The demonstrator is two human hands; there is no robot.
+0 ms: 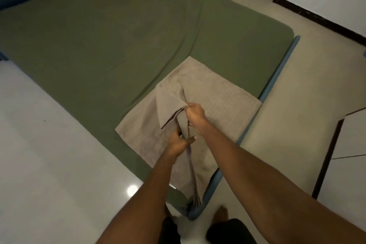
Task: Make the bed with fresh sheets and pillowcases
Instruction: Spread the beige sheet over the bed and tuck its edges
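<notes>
Fingers (189, 106) of the right hand (196, 114) curl tight over a bunched edge of the tan sheet (225, 103), lifting a flap of it off the stack. Just below, the left hand (177, 144) pinches several hanging layers of the same cloth between its thumb and curled fingers. Both hands have a firm hold and neither is open.

The tan sheet lies folded on the near corner of the bed, on top of the green sheet (99, 45) that covers the mattress. Its lower folds trail over the corner toward the blue bed frame (277, 77).

The cloth looks light, limp and thin. It will likely sag wherever it is unsupported, and its stacked layers could slide apart. Taking it by a hem or corner, one in each hand and set well apart, seems best for shaking it open. Gripping a mid-fold would probably drag the whole bundle along.

Pale floor (49, 144) surrounds the bed.
</notes>
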